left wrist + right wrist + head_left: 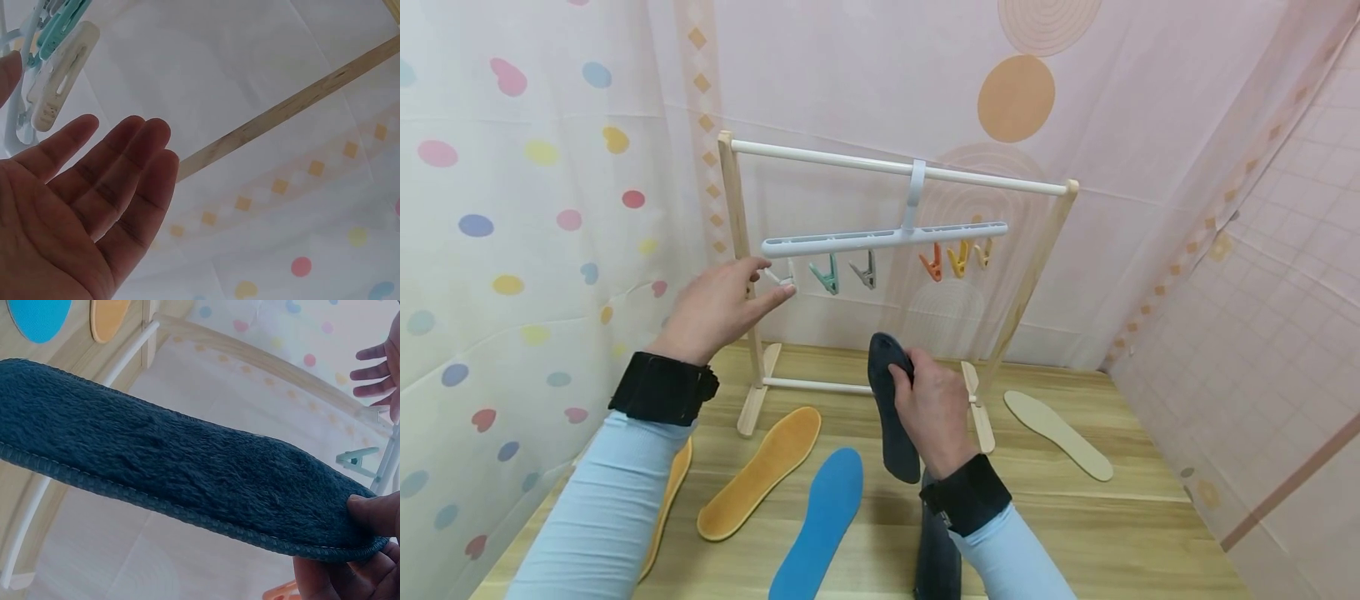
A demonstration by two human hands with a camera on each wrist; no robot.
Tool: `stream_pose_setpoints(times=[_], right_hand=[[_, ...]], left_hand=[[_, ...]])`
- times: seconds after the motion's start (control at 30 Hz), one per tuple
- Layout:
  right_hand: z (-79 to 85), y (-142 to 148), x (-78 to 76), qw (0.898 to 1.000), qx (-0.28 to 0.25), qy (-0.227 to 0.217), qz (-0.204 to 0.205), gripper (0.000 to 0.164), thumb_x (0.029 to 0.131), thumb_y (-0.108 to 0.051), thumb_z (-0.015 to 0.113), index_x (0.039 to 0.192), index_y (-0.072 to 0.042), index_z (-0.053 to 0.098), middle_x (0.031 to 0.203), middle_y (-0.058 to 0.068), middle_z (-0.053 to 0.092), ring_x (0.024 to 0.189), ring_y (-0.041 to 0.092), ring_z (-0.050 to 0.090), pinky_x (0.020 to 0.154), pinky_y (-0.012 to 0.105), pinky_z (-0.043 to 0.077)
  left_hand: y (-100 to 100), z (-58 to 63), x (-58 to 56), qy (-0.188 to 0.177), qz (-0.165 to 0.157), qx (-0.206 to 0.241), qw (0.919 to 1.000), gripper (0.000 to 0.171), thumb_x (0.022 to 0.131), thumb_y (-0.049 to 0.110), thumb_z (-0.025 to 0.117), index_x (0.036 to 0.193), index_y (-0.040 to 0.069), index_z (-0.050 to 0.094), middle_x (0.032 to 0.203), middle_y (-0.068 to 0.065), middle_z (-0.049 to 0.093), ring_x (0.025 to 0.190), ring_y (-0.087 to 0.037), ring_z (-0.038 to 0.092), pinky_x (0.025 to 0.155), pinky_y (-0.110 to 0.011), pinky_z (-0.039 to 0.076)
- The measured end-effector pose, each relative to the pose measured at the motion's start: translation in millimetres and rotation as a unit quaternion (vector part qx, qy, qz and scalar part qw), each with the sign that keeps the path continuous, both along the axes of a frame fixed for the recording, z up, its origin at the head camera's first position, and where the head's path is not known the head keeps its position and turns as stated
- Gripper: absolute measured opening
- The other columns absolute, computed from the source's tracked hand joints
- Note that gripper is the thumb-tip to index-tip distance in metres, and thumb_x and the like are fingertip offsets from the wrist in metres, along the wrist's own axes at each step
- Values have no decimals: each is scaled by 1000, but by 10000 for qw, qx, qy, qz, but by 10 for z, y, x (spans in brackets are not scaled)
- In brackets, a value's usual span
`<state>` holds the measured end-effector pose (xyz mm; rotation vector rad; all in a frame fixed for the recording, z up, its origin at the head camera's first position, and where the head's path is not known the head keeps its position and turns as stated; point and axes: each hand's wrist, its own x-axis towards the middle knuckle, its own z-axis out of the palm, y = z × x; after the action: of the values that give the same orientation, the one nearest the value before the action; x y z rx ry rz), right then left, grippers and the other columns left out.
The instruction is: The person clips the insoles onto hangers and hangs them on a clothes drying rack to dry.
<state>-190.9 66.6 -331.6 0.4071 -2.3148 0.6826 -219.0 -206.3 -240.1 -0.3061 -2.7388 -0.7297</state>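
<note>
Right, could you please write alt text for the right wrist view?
The right hand pinches one end of a dark, fuzzy insole that stretches across the picture. Beyond it, the left hand shows at upper right with fingers extended, above a teal clip; a blue insole and an orange insole lie at upper left.

The head view crops the blue insole (823, 521), and whether the left hand (721, 302) touches the white clip (67, 78) is unclear.

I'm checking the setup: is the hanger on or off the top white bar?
On: the hanger hangs below the top white bar, its hook over it.
</note>
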Motion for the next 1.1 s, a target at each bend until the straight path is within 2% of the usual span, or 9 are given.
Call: stream_pose_setpoints(times=[0.33, 0.6, 0.83, 0.97, 1.1], right_hand=[[23, -84, 35, 9998, -63, -176, -64, 17, 94, -20, 71, 97, -4, 68, 73, 7, 69, 60, 19, 65, 52, 30, 47], [13, -174, 62, 9996, -37, -123, -240, 17, 93, -21, 72, 97, -5, 68, 73, 6, 69, 59, 19, 64, 51, 30, 46], [14, -188, 73, 9996, -75, -171, -215, 17, 93, -22, 71, 97, -6, 67, 75, 7, 70, 60, 19, 66, 51, 30, 47], [18, -191, 78, 9995, -104, -230, -167, 16, 94, -21, 71, 97, -6, 67, 75, 7, 69, 60, 19, 66, 51, 30, 47], [12, -194, 75, 9998, -102, -97, -121, 16, 93, -20, 72, 95, -6, 67, 74, 7, 69, 60, 20, 66, 50, 31, 47]], left_hand=[[5, 0, -43, 192, -130, -42, 9997, 62, 97, 49, 58, 130, -4, 56, 119, -26, 63, 106, -40, 60, 79, -55, 51], [-12, -15, -78, 139, -348, -68, 9993, 64, 97, 52, 58, 129, -4, 56, 116, -25, 64, 103, -39, 60, 78, -52, 52], [44, -57, -68, 353, -547, 0, 9979, 61, 98, 44, 61, 135, -4, 53, 123, -26, 62, 107, -41, 61, 83, -55, 52], [65, -82, -72, 487, -582, 10, 9971, 60, 98, 44, 61, 136, -2, 52, 124, -24, 61, 106, -39, 61, 83, -55, 51], [81, -104, -70, 498, -614, 73, 9968, 61, 97, 46, 60, 132, -3, 53, 122, -23, 61, 105, -38, 61, 83, -54, 51]])
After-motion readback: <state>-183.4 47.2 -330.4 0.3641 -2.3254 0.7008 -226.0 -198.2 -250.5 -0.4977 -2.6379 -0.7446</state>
